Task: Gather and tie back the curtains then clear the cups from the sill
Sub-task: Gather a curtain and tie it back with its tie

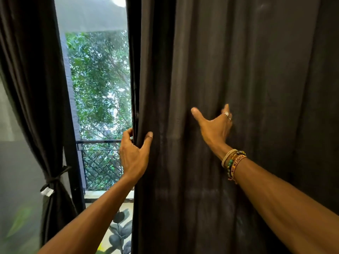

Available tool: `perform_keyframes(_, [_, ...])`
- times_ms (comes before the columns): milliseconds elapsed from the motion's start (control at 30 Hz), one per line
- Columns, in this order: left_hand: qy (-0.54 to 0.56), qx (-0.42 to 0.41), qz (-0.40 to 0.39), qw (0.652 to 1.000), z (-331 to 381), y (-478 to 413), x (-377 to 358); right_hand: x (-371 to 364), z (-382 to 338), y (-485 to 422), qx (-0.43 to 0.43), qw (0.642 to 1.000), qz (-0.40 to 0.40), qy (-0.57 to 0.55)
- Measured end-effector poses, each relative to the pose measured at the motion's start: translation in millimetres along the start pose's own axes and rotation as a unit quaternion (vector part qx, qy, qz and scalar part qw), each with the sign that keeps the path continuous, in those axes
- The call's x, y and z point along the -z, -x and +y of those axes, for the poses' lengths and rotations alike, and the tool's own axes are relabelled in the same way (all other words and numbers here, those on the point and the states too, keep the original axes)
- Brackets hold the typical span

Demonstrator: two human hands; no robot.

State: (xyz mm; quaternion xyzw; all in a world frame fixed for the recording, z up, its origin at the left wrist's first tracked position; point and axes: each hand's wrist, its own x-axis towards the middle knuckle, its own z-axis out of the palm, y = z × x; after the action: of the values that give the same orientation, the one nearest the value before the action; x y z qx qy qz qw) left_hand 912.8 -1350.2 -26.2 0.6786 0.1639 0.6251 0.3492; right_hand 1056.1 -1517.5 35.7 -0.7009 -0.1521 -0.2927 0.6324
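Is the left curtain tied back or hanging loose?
Tied back: a dark tie cinches the left curtain into a narrow bundle beside the window.

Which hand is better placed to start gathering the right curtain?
Probably left: the left hand grips the right curtain at its free edge; the right hand rests open on folds farther in.

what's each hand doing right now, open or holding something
Left hand: grips the edge of the dark grey fabric curtain.
Right hand: open, thumb spread, fingers pressed into that curtain's folds.
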Motion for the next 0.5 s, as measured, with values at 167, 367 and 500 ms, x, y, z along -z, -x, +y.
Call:
perform_keyframes(167, [-0.044,-0.120,-0.040,0.991,6,-4,7,-12,-13,-3,0.028,0.998,-0.049,0.011])
perform_keyframes(367, [0.006,-0.207,-0.130,0.970,19,3,-4,-47,-70,35,0.210,0.938,-0.267,-0.068])
perform_keyframes(500, [0.103,-0.155,-0.070,0.980,20,10,-16,-36,-113,39,0.287,0.879,-0.381,0.008])
